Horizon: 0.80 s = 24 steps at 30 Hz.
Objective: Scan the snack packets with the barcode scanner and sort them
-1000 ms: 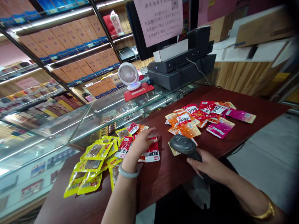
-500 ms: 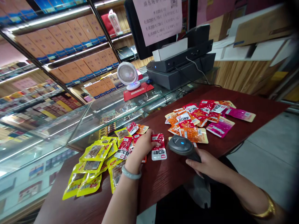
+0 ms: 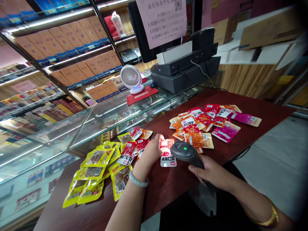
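Note:
My right hand (image 3: 211, 171) is closed around the handle of a dark grey barcode scanner (image 3: 184, 152), whose top light glows green. The scanner's head points left, and light falls on a red-and-white snack packet (image 3: 168, 160). That packet is held by its left edge in my left hand (image 3: 154, 149), low over the table. Left of this hand lie more red snack packets (image 3: 128, 150) and a pile of yellow snack packets (image 3: 98, 160). Beyond the scanner, orange and red packets (image 3: 190, 123) are heaped, with purple packets (image 3: 226, 131) at their right side.
The dark red table (image 3: 262, 102) meets a glass display counter (image 3: 106, 112). On the counter stand a small white fan (image 3: 131, 77) and a black cash-register unit (image 3: 183, 77) with cables. Shelves of boxes (image 3: 64, 38) rise behind; cardboard boxes (image 3: 267, 35) are stacked back right.
My left hand has moved right with the red packet, closer to the scanner. The scanner's light has turned from blue to green, and a bright glow now falls on the packet.

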### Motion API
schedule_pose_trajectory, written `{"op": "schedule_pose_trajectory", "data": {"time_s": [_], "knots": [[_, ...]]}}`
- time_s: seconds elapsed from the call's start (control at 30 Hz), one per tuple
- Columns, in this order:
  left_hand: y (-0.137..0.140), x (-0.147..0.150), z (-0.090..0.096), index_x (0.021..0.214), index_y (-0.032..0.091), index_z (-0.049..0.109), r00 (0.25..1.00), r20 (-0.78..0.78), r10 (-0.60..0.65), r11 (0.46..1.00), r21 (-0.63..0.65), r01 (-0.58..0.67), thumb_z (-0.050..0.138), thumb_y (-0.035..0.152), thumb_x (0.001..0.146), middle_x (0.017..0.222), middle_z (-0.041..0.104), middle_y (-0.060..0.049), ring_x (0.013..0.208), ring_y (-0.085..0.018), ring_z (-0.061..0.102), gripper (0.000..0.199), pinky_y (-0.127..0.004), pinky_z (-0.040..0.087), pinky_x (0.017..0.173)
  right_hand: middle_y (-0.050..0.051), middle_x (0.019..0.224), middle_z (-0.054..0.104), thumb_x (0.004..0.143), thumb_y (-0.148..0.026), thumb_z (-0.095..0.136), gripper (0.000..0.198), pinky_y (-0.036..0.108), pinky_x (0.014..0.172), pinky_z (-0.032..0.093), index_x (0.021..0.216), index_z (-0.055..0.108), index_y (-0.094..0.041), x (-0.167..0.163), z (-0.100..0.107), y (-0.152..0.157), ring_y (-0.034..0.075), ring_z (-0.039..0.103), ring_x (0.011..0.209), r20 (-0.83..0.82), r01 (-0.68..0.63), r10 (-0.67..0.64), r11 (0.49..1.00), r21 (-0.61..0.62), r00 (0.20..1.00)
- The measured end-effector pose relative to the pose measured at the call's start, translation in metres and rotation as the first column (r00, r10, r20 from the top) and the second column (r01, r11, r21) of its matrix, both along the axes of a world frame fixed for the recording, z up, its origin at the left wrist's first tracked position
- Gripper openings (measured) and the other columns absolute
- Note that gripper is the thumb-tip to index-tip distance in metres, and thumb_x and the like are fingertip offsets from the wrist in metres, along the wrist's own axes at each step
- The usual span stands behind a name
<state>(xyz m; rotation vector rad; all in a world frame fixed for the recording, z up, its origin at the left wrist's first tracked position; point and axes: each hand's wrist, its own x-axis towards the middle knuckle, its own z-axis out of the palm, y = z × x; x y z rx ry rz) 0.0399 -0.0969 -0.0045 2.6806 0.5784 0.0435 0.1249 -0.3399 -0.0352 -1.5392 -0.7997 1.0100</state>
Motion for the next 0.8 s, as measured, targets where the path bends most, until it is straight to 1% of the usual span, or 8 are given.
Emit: {"op": "schedule_pose_trajectory", "data": {"time_s": [0.13, 0.23, 0.37, 0.4, 0.47, 0.57, 0.67, 0.8], "knots": [[-0.001, 0.006, -0.006, 0.103, 0.022, 0.052, 0.991, 0.126, 0.053, 0.984, -0.175, -0.03, 0.073, 0.025, 0.073, 0.085, 0.065, 0.002, 0.077, -0.017, 0.062, 0.037, -0.025, 0.045, 0.066, -0.008, 0.054, 0.048, 0.087, -0.056, 0.059, 0.037, 0.023, 0.044, 0.037, 0.092, 0.051, -0.02, 0.003, 0.01, -0.003, 0.01, 0.045, 0.042, -0.015, 0.022, -0.022, 0.999, 0.031, 1.0], [-0.012, 0.017, -0.011, 0.112, 0.02, 0.051, 0.959, 0.234, 0.158, 0.91, -0.411, -0.05, 0.069, 0.02, 0.076, 0.09, 0.067, 0.0, 0.079, -0.016, 0.064, 0.04, -0.027, 0.05, 0.07, -0.008, 0.053, 0.048, 0.088, -0.058, 0.058, 0.039, 0.022, 0.043, 0.037, 0.092, 0.05, -0.02, 0.005, 0.018, 0.0, 0.009, 0.043, 0.041, -0.046, 0.031, -0.029, 0.998, 0.057, 0.999], [-0.02, 0.026, -0.019, 0.141, 0.019, 0.039, 0.9, 0.431, 0.06, 0.789, -0.573, 0.222, 0.064, 0.015, 0.081, 0.121, 0.066, -0.011, 0.106, -0.019, 0.065, 0.065, -0.032, 0.052, 0.092, -0.009, 0.051, 0.048, 0.086, -0.06, 0.06, 0.045, 0.022, 0.041, 0.036, 0.103, 0.051, -0.019, 0.004, 0.021, 0.017, 0.01, 0.043, 0.039, -0.054, 0.042, -0.038, 0.996, 0.075, 0.998], [-0.017, 0.026, -0.021, 0.145, 0.019, 0.036, 0.888, 0.46, 0.032, 0.792, -0.553, 0.258, 0.063, 0.015, 0.082, 0.128, 0.064, -0.012, 0.112, -0.019, 0.064, 0.069, -0.034, 0.05, 0.097, -0.009, 0.052, 0.049, 0.085, -0.061, 0.06, 0.047, 0.022, 0.04, 0.037, 0.105, 0.051, -0.019, 0.004, 0.021, 0.022, 0.01, 0.044, 0.039, -0.056, 0.043, -0.039, 0.996, 0.073, 0.998], [-0.003, 0.023, -0.023, 0.147, 0.019, 0.036, 0.886, 0.462, 0.038, 0.865, -0.46, 0.203, 0.061, 0.016, 0.085, 0.134, 0.061, -0.014, 0.12, -0.021, 0.06, 0.066, -0.036, 0.047, 0.103, -0.009, 0.053, 0.049, 0.083, -0.062, 0.061, 0.05, 0.022, 0.039, 0.038, 0.107, 0.052, -0.019, 0.003, 0.018, 0.033, 0.01, 0.045, 0.039, -0.057, 0.038, -0.035, 0.997, 0.061, 0.998], [0.026, 0.013, -0.02, 0.145, 0.016, 0.042, 0.93, 0.345, 0.13, 0.983, -0.168, -0.075, 0.059, 0.022, 0.089, 0.137, 0.058, -0.017, 0.127, -0.025, 0.056, 0.058, -0.04, 0.043, 0.107, -0.01, 0.053, 0.049, 0.084, -0.061, 0.061, 0.049, 0.021, 0.039, 0.038, 0.106, 0.053, -0.019, 0.004, 0.015, 0.05, 0.01, 0.046, 0.039, -0.063, -0.002, 0.005, 0.998, 0.056, 0.998], [0.045, 0.005, -0.014, 0.145, 0.01, 0.04, 0.975, 0.117, 0.188, 0.965, 0.163, -0.206, 0.059, 0.028, 0.09, 0.142, 0.052, -0.024, 0.132, -0.031, 0.051, 0.061, -0.045, 0.039, 0.109, -0.01, 0.056, 0.048, 0.083, -0.06, 0.063, 0.045, 0.021, 0.039, 0.04, 0.104, 0.053, -0.02, 0.007, 0.017, 0.07, 0.009, 0.046, 0.041, -0.102, -0.029, 0.035, 0.998, 0.059, 0.994], [0.038, -0.001, -0.014, 0.135, 0.007, 0.05, 0.982, -0.111, 0.15, 0.924, 0.37, -0.099, 0.059, 0.043, 0.09, 0.14, 0.052, -0.028, 0.137, -0.036, 0.044, 0.059, -0.057, 0.024, 0.116, -0.009, 0.056, 0.05, 0.083, -0.056, 0.065, 0.038, 0.02, 0.039, 0.04, 0.088, 0.05, -0.022, 0.011, 0.022, 0.098, 0.009, 0.048, 0.042, -0.106, -0.027, 0.032, 0.998, 0.048, 0.994]]}}
